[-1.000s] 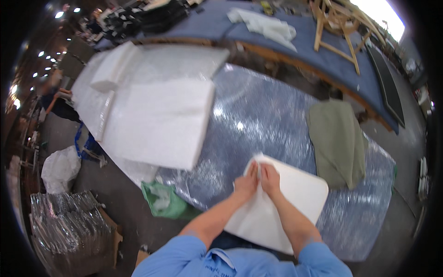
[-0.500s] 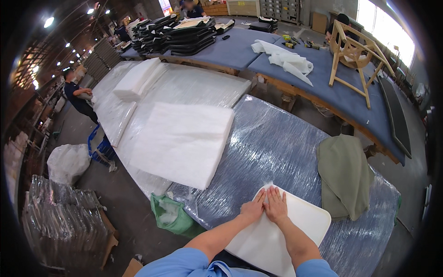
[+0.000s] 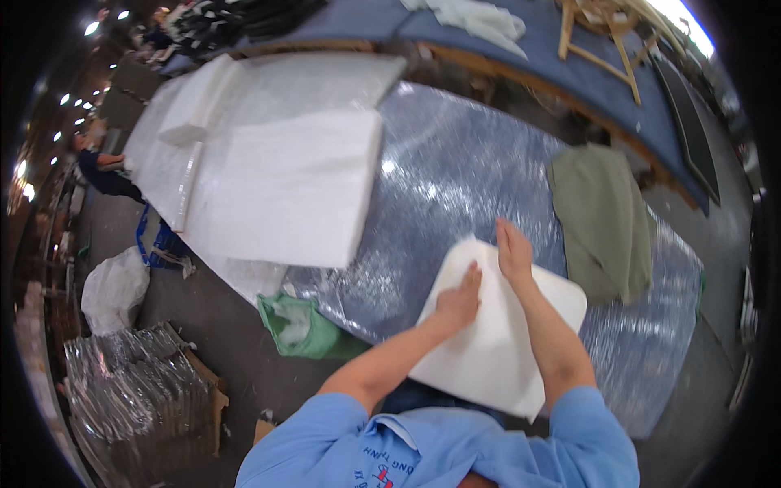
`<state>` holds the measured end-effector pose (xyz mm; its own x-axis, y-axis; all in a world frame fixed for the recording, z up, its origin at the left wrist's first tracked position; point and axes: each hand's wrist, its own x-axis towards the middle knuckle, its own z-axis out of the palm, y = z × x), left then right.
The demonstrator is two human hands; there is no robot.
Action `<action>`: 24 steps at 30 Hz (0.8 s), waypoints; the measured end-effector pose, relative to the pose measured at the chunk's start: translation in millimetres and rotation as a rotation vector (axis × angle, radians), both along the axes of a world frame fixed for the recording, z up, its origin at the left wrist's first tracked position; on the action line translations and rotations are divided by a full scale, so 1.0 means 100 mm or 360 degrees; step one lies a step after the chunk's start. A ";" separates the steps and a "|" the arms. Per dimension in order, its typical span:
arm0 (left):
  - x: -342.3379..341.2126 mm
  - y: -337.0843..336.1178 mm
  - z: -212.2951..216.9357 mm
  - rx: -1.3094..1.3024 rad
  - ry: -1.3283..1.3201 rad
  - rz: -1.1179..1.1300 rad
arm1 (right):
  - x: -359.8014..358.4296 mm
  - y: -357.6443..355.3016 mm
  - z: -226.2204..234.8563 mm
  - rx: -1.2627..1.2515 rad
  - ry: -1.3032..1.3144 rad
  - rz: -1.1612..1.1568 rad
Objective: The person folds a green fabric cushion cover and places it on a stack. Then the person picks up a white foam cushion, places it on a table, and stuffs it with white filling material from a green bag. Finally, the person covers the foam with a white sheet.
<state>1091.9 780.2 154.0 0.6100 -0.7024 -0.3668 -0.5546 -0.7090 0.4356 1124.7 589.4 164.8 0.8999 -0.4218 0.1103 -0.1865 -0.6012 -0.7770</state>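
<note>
A white padded panel with rounded corners, like a seat cushion (image 3: 496,342), lies in front of me at the near edge of a film-wrapped blue table (image 3: 455,154). My left hand (image 3: 460,301) rests on or just over its left part, fingers stretched out together and pointing away. At the panel's far edge is my right hand (image 3: 514,254), turned on its side with fingers straight. Nothing shows in either hand. A small white tuft stands out at the panel's far left corner. Slight blur hides whether the palms touch the surface.
White batting sheets (image 3: 293,195) lie left, with a thicker white stack (image 3: 195,106) beyond. Folded olive fabric (image 3: 602,228) is at right. A green sack (image 3: 297,325) and a pile of film-wrapped pieces (image 3: 138,382) stand lower left. A wooden chair frame (image 3: 602,49) sits on the far table.
My hands, side by side on the panel before, have come apart. The right has moved to the far edge and turned on its side. The whole view has tilted downward.
</note>
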 end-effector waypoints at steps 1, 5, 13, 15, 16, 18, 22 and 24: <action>0.04 -0.06 0.08 0.0036 0.0030 -0.0052 | -0.09 -0.07 -0.05 -0.0104 -0.0015 -0.0011; 0.04 -0.09 0.10 0.0085 0.0027 -0.0140 | -0.24 -0.08 -0.28 -0.0449 0.0035 0.0189; 0.10 -0.03 0.02 0.0270 0.0049 -0.0131 | 0.20 0.37 -0.28 -0.0563 0.0617 0.0771; 0.10 -0.04 0.00 0.0176 -0.0013 -0.0139 | 0.47 0.28 -0.14 -0.0410 0.1035 0.0776; 0.08 -0.06 -0.01 0.0120 -0.0041 -0.0155 | 0.61 0.20 -0.12 -0.0372 0.1178 0.0741; 0.06 -0.07 -0.02 0.0074 -0.0036 -0.0154 | 0.74 0.07 -0.10 -0.0178 0.1191 0.0603; 0.06 -0.04 -0.01 0.0090 0.0010 -0.0109 | 0.74 -0.06 -0.05 0.0165 0.0721 0.0368; 0.07 -0.04 0.01 0.0157 0.0016 -0.0093 | 0.67 0.04 -0.08 0.0015 0.0772 0.0550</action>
